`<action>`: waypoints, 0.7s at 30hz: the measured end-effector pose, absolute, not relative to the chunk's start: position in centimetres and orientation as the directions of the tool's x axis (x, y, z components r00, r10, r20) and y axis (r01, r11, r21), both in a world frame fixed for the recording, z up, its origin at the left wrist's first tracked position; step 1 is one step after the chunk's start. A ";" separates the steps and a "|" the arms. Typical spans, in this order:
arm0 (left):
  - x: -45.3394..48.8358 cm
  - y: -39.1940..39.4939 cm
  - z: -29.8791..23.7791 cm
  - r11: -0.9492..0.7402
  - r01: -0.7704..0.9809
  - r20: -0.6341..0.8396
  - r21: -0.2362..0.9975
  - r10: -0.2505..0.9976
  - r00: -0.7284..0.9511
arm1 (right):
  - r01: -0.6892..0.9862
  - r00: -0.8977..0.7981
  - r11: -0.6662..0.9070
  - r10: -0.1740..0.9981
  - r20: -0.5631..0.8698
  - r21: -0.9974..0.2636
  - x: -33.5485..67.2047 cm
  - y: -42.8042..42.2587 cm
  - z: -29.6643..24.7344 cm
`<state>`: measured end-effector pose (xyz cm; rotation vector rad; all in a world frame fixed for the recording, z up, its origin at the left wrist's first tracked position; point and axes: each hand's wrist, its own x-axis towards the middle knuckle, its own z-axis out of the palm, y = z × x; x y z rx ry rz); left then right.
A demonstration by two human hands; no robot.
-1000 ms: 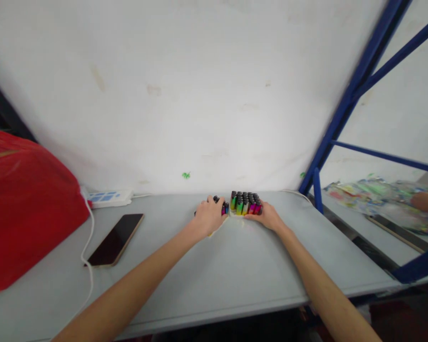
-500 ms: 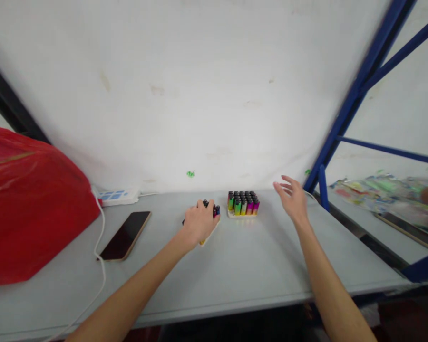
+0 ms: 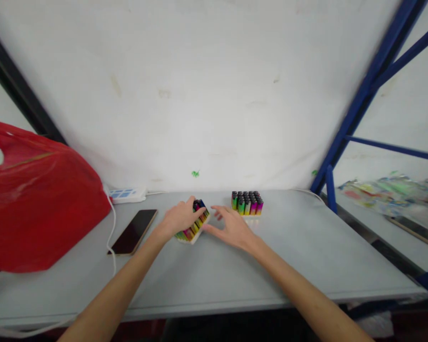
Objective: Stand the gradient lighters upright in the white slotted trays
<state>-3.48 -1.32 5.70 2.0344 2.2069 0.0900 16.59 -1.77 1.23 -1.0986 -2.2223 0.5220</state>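
A white tray of colourful lighters (image 3: 191, 231) lies turned at an angle on the grey table. My left hand (image 3: 181, 217) is closed over its upper left side, covering part of the lighters. Close to the tray's right edge is my right hand (image 3: 231, 226), fingers apart and thumb toward the tray; whether the thumb tip touches it I cannot tell. Behind my right hand, a second tray of upright lighters (image 3: 248, 204) with black tops stands near the wall.
A phone (image 3: 134, 232) lies left of my left hand, with a white cable (image 3: 111, 232) beside it. A white power strip (image 3: 128, 194) and a large red plastic bag (image 3: 50, 204) are further left. Blue metal framing (image 3: 360, 104) rises on the right, with plastic packets (image 3: 395, 194) beyond it.
My right hand has come left from the table's right side to the angled tray. My left hand has shifted left, and more of that tray's lighters show. The view has moved slightly.
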 end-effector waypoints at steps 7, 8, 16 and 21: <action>-7.1 -0.1 5.2 0.073 0.933 -0.040 0.352 0.997 -0.064 | 0.355 -0.619 0.551 0.744 0.252 -0.755 11.5 -0.8 -1.4; -7.4 -0.1 5.0 0.064 0.928 -0.028 0.368 0.998 -0.058 | 0.337 -0.605 0.544 0.750 0.266 -0.768 10.9 -0.7 -1.7; -9.9 0.1 3.2 0.091 0.733 -0.085 0.674 0.995 -0.045 | 0.325 -0.592 0.573 0.744 0.310 -0.752 9.2 -0.2 -2.3; -10.7 -0.5 2.0 0.126 0.679 -0.045 0.724 0.990 -0.135 | 0.318 -0.669 0.625 0.680 0.299 -0.713 9.4 0.5 -1.6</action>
